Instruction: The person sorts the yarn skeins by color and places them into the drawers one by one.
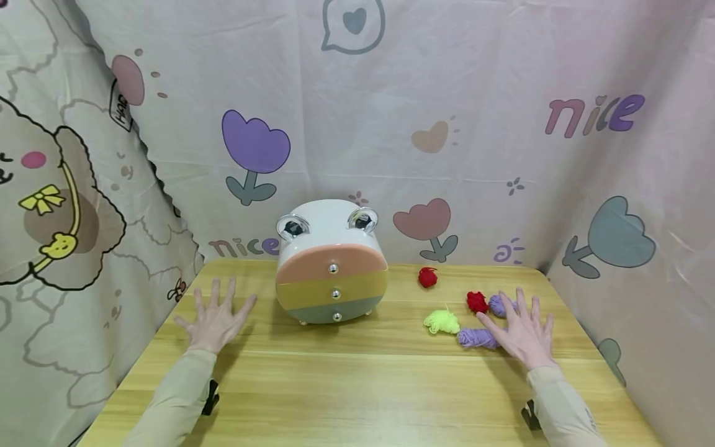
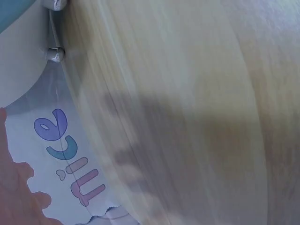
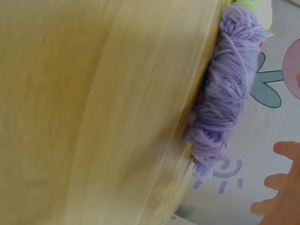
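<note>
My left hand (image 1: 215,321) is spread with straight fingers over the left side of the table, left of a small frog-shaped drawer box (image 1: 332,264). That box has a white top, two shiny eyes and three drawer fronts in orange, yellow and blue-green, each with a silver knob. On the right, my right hand (image 1: 522,332) is spread too, holding nothing. It overlaps a purple yarn bundle (image 1: 476,338) and another purple one (image 1: 499,305) in the head view. Close by are a red yarn ball (image 1: 477,302) and a yellow-green yarn bundle (image 1: 441,321). The right wrist view shows purple yarn (image 3: 222,89) large.
A second red yarn ball (image 1: 427,277) lies farther back, right of the box. The wooden table (image 1: 357,391) ends at a printed curtain (image 1: 346,124) behind, and more curtain hangs along both sides. Dark straps show at both wrists.
</note>
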